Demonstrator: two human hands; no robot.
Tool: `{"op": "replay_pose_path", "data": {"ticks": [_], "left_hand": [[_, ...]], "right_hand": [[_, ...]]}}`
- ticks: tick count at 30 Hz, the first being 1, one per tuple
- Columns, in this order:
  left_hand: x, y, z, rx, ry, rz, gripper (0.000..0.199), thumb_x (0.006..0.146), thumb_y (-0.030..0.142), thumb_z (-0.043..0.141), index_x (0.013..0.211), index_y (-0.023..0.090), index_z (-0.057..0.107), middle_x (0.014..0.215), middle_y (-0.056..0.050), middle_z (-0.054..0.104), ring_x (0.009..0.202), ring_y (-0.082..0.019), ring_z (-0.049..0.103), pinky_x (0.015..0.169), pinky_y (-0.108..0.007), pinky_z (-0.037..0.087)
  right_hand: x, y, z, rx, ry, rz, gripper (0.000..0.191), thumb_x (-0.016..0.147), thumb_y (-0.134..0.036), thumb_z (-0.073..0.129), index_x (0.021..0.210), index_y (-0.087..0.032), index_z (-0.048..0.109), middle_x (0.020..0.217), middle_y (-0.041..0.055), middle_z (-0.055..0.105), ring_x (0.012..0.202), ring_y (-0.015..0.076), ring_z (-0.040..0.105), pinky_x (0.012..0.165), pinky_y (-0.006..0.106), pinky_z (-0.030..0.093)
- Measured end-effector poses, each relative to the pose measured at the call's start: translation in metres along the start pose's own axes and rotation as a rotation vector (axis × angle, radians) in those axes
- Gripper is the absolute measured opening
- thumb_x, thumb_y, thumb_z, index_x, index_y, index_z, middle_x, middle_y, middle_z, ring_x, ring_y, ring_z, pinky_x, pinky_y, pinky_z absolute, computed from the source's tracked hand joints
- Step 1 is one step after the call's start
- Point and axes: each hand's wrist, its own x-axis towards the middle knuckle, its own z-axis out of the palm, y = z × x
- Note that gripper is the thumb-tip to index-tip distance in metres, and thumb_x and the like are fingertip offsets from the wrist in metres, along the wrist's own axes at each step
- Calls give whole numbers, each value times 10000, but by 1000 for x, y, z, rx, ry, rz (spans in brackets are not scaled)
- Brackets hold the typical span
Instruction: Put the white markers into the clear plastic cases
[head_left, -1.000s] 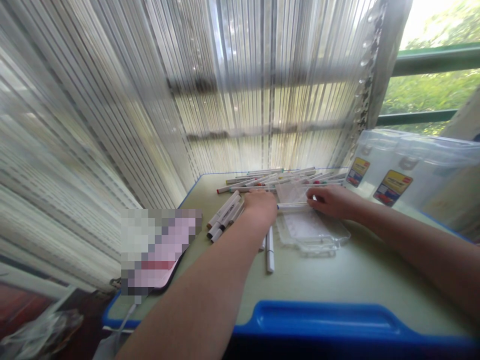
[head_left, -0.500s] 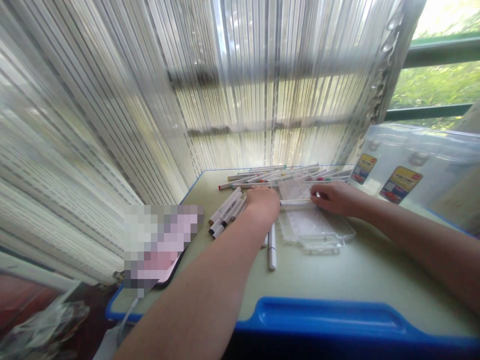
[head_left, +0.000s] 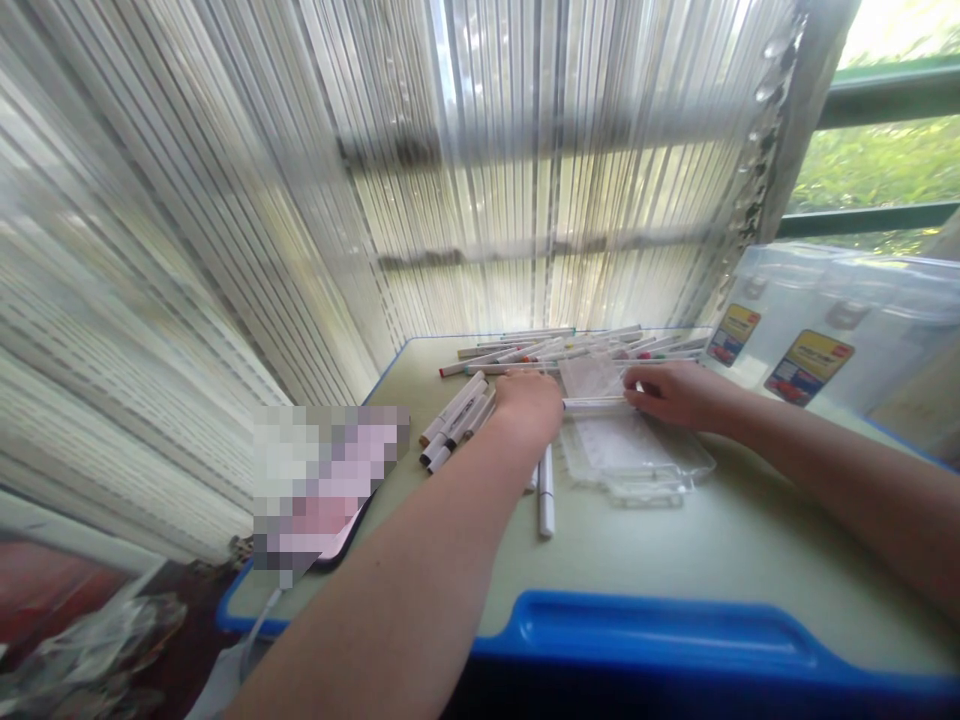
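- Pinching one end of a white marker point(head_left: 589, 406) in the head view, the right hand point(head_left: 666, 394) has its fingers nearly together; the marker lies level above a flat clear case point(head_left: 637, 448) on the tabletop point(head_left: 660, 550).
- Left hand point(head_left: 529, 402) is curled just beside the marker's blue end, fingers hidden; cannot tell what it grips.
- Loose markers point(head_left: 455, 415) lie left of it, a pile point(head_left: 551, 350) beyond.
- Clear boxes point(head_left: 892, 315) stand at right, contents too hazy to tell.
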Motion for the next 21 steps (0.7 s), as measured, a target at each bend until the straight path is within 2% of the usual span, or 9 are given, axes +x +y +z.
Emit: {"op": "replay_pose_path", "data": {"ticks": [15,21], "left_hand": [[-1,0,-1,1,-3,6,397,866,152,396,1225,82,550,1279,-245,522,1174,-324,509,908,-455,442],[-1,-1,0,14,-2,10,401,853,150,416,1226,82,546,1289,-245,513,1180,-335,501,904,-461,442]], "right_hand": [[0,-3,-3,5,-22,13,221,819,-371,410,769,-220,563,603,13,589,533,139,491,516,246,300],[0,-3,-1,12,9,-4,201,822,-353,429,762,-222,569,593,-1,586,522,126,486,514,238,297]]}}
